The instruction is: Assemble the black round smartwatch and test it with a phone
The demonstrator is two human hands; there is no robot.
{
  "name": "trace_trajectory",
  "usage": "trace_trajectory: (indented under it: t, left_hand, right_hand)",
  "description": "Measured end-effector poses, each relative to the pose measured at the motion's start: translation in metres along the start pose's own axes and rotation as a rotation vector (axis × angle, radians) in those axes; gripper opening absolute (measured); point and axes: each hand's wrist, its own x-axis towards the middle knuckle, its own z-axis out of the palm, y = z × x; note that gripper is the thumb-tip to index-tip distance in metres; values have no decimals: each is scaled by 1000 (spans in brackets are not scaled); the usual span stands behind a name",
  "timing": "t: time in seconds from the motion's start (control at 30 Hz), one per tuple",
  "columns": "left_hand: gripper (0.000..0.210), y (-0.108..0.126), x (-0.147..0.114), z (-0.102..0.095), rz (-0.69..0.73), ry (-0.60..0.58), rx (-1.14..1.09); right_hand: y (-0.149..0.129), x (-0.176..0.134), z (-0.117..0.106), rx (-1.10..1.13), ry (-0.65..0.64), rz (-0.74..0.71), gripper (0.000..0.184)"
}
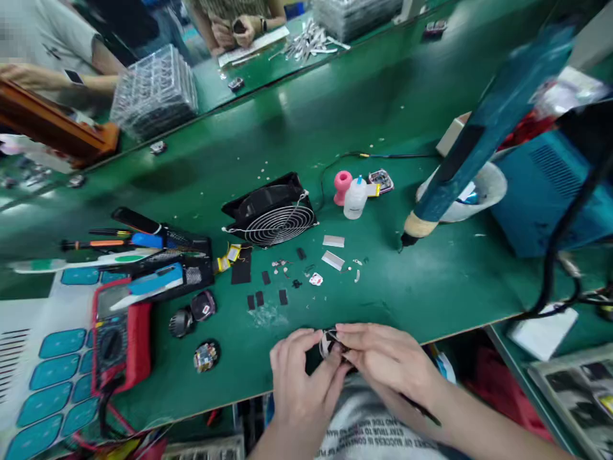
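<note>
Near the front edge of the bench, my left hand (304,374) is closed around a small dark watch-like device (326,344) with a pale rim. My right hand (395,361) meets it from the other side, fingertips pinched at the device. A thin dark tool (422,410), its kind hidden, passes under the right palm with its tail end sticking out. Fingers cover most of the device. Beyond the hands lie a small white-and-red part (316,279), black pads (283,297) and silvery strips (332,260).
A black fan (272,211) stands mid-bench, a white bottle (355,198) beside it. A teal handheld tool (460,153) hangs at right, near a blue box (546,191). Left are a red multimeter (138,338) and an opened round device (206,356). Co-workers' hands (234,30) show across.
</note>
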Motion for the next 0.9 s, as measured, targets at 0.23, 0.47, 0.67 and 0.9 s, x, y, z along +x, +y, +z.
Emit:
trace_trajectory:
  t: [0.23, 0.47, 0.67, 0.9]
  left_hand:
    - [16, -2, -3, 1, -14, -4, -10]
    - [20, 0, 0, -1, -6, 2, -13]
    - [15, 3, 5, -1, -11, 30, -18]
    - [9, 4, 4, 2, 2, 54, -15]
  right_hand:
    - [8, 1, 23, -70, 158, 16, 25]
    - [-5, 8, 12, -251, 172, -151, 20]
    - [-3, 3, 8, -299, 152, -164, 18]
    - [-12, 22, -9, -138, 87, -172, 14]
